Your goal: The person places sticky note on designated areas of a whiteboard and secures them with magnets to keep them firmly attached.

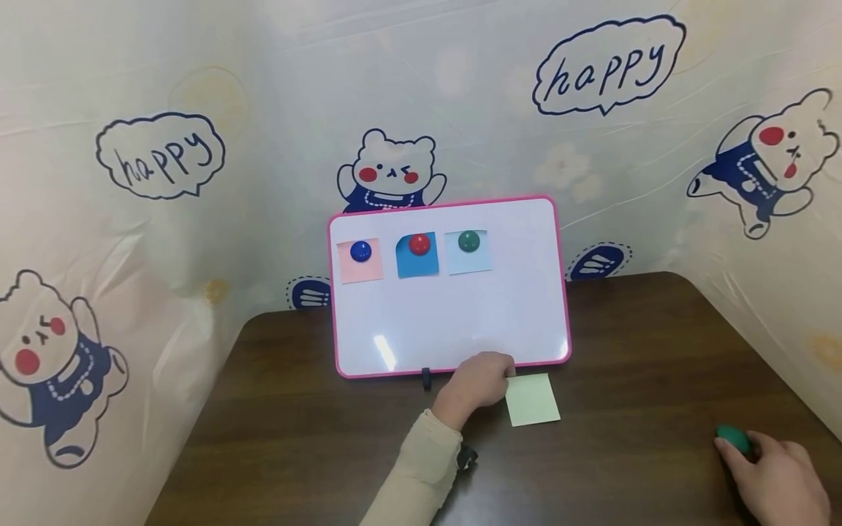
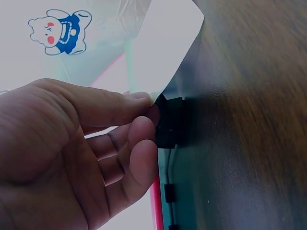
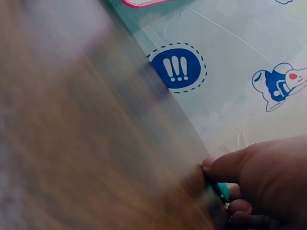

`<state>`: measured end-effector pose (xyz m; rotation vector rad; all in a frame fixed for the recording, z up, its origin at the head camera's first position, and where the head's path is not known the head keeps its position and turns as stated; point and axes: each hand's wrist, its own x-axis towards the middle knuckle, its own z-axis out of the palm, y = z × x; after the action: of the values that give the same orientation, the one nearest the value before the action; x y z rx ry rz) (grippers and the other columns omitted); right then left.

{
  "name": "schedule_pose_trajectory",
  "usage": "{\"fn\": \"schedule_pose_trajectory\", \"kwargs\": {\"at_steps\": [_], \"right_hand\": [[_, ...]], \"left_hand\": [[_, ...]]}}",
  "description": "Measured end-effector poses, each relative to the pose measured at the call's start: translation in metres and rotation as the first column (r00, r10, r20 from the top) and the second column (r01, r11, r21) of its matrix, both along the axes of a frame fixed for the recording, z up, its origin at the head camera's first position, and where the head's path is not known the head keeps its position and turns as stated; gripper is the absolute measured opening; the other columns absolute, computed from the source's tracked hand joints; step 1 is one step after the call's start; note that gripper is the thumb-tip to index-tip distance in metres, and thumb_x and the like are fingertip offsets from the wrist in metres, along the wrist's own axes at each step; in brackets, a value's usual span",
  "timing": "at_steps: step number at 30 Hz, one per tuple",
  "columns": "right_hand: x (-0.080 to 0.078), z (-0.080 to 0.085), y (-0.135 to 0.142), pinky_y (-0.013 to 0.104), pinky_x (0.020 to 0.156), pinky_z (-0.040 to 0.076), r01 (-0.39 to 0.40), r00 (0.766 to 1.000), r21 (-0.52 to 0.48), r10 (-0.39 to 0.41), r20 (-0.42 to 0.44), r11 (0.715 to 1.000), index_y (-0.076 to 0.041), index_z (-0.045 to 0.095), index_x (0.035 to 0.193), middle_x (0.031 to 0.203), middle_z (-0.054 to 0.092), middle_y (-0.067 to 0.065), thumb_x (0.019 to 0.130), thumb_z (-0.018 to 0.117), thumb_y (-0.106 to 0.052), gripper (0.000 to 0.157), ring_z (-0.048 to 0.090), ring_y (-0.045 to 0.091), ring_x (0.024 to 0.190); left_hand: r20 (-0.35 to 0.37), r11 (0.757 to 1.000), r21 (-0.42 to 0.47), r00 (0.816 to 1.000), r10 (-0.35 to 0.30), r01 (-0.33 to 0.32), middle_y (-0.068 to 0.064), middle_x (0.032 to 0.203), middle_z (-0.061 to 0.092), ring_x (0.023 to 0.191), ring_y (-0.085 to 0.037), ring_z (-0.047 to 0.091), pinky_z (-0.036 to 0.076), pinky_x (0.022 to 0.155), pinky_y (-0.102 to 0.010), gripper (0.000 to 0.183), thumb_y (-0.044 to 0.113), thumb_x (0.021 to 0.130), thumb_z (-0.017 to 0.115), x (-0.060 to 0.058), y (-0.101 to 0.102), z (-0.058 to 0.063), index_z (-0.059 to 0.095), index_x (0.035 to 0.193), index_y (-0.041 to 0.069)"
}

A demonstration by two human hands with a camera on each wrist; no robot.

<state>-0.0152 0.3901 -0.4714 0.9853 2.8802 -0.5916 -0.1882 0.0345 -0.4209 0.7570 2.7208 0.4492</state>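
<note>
My left hand [image 1: 479, 380] pinches the upper left corner of a pale green sticky note [image 1: 533, 400] in front of the whiteboard's lower edge. In the left wrist view, the thumb and forefinger grip the note [image 2: 165, 43] by one corner. At the right side of the table, my right hand [image 1: 779, 467] holds a green round magnet [image 1: 733, 439] between thumb and fingers. Most of that magnet [image 3: 223, 191] is hidden by the fingers in the right wrist view. The whiteboard [image 1: 447, 321], pink-framed, leans upright at the back of the table.
Across the board's upper part hang a pink note [image 1: 360, 272] under a blue magnet [image 1: 361, 251], a blue note [image 1: 417, 267] under a red magnet [image 1: 419, 244], and a light blue note [image 1: 468, 264] under a green magnet [image 1: 469, 241]. Printed cloth surrounds the brown table [image 1: 296, 424].
</note>
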Motion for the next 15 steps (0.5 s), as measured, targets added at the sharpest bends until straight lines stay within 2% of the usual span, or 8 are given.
{"fn": "schedule_pose_trajectory", "kwargs": {"at_steps": [6,15], "right_hand": [[-0.0018,-0.0050,0.0027,0.061,0.075,0.045,0.005,1.000,-0.010,-0.006,-0.020,1.000,0.015,0.046,0.128,0.114,0.042,0.038,0.100,0.061,-0.045,0.068,0.048,0.053,0.103],[-0.0026,0.0046,-0.0057,0.060,0.078,0.044,0.036,0.999,-0.022,-0.036,-0.038,0.999,0.016,0.045,0.126,0.111,0.044,0.037,0.098,0.063,-0.035,0.060,0.051,0.053,0.101]], "left_hand": [[-0.010,1.000,0.030,1.000,0.008,-0.008,0.005,0.098,0.068,0.080,-0.012,0.054,0.052,0.083,-0.028,0.014,0.010,0.098,0.064,-0.0030,-0.0025,-0.0014,0.073,0.108,0.014],[0.004,0.997,0.053,0.999,0.050,-0.050,0.003,0.106,0.068,0.088,-0.012,0.056,0.052,0.089,-0.031,0.021,0.007,0.096,0.064,-0.0061,-0.0042,0.0001,0.073,0.113,0.014]]}}
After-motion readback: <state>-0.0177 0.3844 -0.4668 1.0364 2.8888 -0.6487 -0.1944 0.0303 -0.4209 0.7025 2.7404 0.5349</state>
